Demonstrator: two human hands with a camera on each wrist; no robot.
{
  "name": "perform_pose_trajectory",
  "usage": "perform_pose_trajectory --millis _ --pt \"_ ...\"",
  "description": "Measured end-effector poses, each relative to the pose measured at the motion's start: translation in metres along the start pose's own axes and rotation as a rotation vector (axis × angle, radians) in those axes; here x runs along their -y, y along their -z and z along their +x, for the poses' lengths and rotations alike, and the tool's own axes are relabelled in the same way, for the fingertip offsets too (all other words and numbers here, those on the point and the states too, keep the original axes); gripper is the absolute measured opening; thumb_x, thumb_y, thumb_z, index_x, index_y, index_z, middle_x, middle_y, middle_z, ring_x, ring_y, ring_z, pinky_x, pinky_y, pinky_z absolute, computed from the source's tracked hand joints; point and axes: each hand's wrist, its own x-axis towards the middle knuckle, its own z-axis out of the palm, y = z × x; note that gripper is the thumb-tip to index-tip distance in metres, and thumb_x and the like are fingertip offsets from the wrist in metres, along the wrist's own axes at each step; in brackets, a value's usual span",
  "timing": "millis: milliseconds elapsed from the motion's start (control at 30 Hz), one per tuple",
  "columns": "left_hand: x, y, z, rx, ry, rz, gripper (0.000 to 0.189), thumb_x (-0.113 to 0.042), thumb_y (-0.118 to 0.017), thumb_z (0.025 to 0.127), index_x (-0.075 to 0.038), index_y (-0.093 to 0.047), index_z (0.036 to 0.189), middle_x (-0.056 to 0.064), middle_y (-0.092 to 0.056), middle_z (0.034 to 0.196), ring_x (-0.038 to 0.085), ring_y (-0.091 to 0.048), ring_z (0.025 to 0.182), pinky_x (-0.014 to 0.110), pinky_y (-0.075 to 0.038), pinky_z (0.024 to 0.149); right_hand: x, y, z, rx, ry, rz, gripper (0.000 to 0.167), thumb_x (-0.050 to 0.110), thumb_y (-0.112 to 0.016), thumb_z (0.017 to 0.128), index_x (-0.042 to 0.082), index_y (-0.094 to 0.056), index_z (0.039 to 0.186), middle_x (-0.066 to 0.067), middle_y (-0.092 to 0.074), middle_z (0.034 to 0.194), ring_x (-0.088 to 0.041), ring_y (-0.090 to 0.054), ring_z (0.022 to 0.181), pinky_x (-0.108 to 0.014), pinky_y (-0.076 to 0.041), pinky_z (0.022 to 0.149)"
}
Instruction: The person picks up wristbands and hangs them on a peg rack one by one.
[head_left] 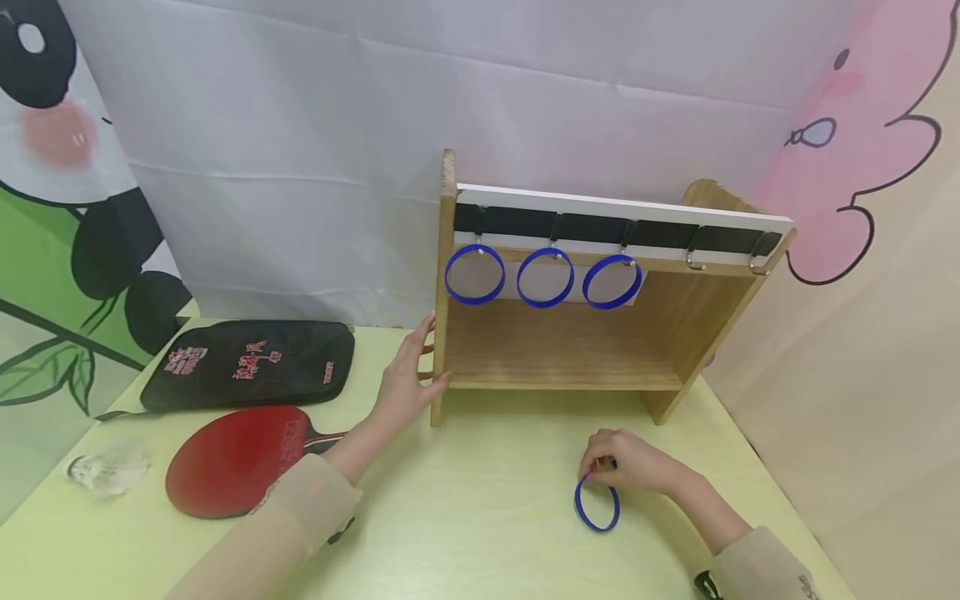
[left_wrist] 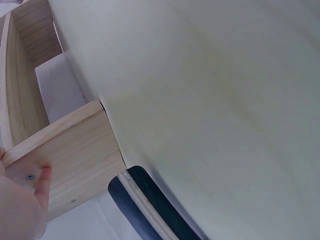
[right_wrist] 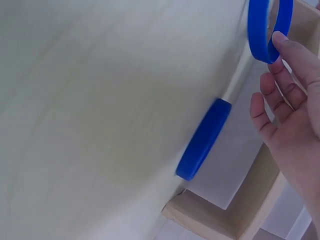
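Note:
A small wooden rack stands on the table with a row of metal hooks along its top front. From its three left hooks hang blue rings, the left one, the middle one and the right one. My left hand rests against the rack's left side panel, fingers spread. In front of the rack, my right hand pinches another blue ring between thumb and fingers. The right wrist view also shows a blue band edge-on; I cannot tell what it rests on.
Left of the rack lie a black zippered case, a red table tennis bat and a shuttlecock. The bat's handle lies beneath my left wrist. Two right hooks hold nothing. A printed cloth hangs behind.

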Motion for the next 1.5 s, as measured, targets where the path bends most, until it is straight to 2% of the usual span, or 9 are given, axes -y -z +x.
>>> perform_pose_trajectory --millis 367,533,733,967,1167,1233,1333,1433,1500 --pt "-0.001 0.0 0.0 -0.002 -0.003 0.005 0.096 -0.005 -0.073 0.078 -0.03 -0.016 0.152 0.004 -0.036 0.146 0.032 -0.056 0.114 0.037 -0.061 0.072 0.015 0.012 0.001 0.008 -0.097 0.022 0.011 0.012 -0.071 0.083 0.022 -0.068 0.086 0.012 -0.062 0.084 -0.004 -0.055 0.076 -0.026 -0.054 0.063" --pt "-0.002 0.001 0.001 -0.002 -0.006 0.007 0.097 -0.006 -0.073 0.078 -0.031 -0.015 0.151 0.003 -0.037 0.146 0.031 -0.056 0.114 0.039 -0.061 0.071 0.021 0.024 0.0 -0.034 -0.086 0.005 0.013 0.009 -0.072 0.082 0.02 -0.067 0.087 0.011 -0.062 0.085 -0.008 -0.056 0.076 -0.027 -0.053 0.063" --pt "-0.003 0.002 0.001 -0.006 -0.019 0.03 0.096 -0.006 -0.074 0.078 -0.027 -0.016 0.152 0.005 -0.036 0.146 0.031 -0.056 0.114 0.032 -0.061 0.07 0.031 0.046 0.001 -0.102 -0.018 -0.025 0.015 0.006 -0.072 0.082 0.017 -0.068 0.09 0.005 -0.066 0.085 -0.005 -0.056 0.076 -0.024 -0.054 0.063" --pt "-0.002 0.002 0.0 0.006 0.008 0.015 0.097 -0.007 -0.074 0.079 -0.033 -0.014 0.151 0.003 -0.035 0.147 0.031 -0.055 0.116 0.039 -0.061 0.072 0.045 0.072 0.002 -0.22 0.038 -0.112 0.02 0.005 -0.075 0.077 0.019 -0.067 0.089 0.013 -0.065 0.086 -0.002 -0.056 0.077 -0.021 -0.054 0.064" --pt "-0.003 0.002 0.0 0.006 0.008 0.012 0.098 -0.008 -0.074 0.079 -0.035 -0.013 0.151 0.004 -0.035 0.147 0.031 -0.055 0.116 0.038 -0.061 0.072 0.052 0.092 0.003 -0.314 0.144 -0.117 0.031 -0.004 -0.079 0.069 0.016 -0.067 0.09 0.009 -0.066 0.086 -0.004 -0.06 0.075 -0.014 -0.054 0.067" --pt "-0.003 0.002 0.0 0.004 0.004 0.013 0.097 -0.008 -0.074 0.079 -0.032 -0.014 0.151 0.004 -0.035 0.147 0.031 -0.055 0.115 0.038 -0.061 0.072 0.056 0.098 0.002 -0.341 0.171 -0.106 0.027 0.0 -0.078 0.072 0.015 -0.067 0.091 0.006 -0.066 0.087 -0.005 -0.061 0.076 -0.013 -0.054 0.068" --pt "-0.003 0.002 0.0 0.004 0.0 0.018 0.094 -0.008 -0.074 0.079 -0.025 -0.017 0.152 0.005 -0.035 0.147 0.031 -0.056 0.115 0.037 -0.061 0.072 0.063 0.109 0.002 -0.387 0.22 -0.108 0.013 0.018 -0.073 0.082 0.014 -0.067 0.092 0.006 -0.066 0.088 -0.007 -0.061 0.077 -0.013 -0.054 0.068" --pt "-0.003 0.002 0.0 0.01 0.003 0.025 0.094 -0.008 -0.074 0.079 -0.023 -0.017 0.152 0.005 -0.035 0.147 0.031 -0.056 0.115 0.033 -0.061 0.071 0.069 0.119 0.002 -0.43 0.279 -0.108 0.022 0.032 -0.063 0.088 0.011 -0.066 0.09 0.004 -0.067 0.087 -0.008 -0.061 0.078 -0.014 -0.055 0.068" --pt "-0.003 0.002 0.0 0.014 0.007 0.028 0.095 -0.009 -0.074 0.079 -0.025 -0.016 0.152 0.004 -0.035 0.148 0.03 -0.056 0.115 0.03 -0.06 0.071 0.072 0.126 0.003 -0.457 0.314 -0.112 0.025 0.034 -0.062 0.088 0.009 -0.067 0.088 0.002 -0.067 0.086 -0.007 -0.06 0.078 -0.013 -0.054 0.068"
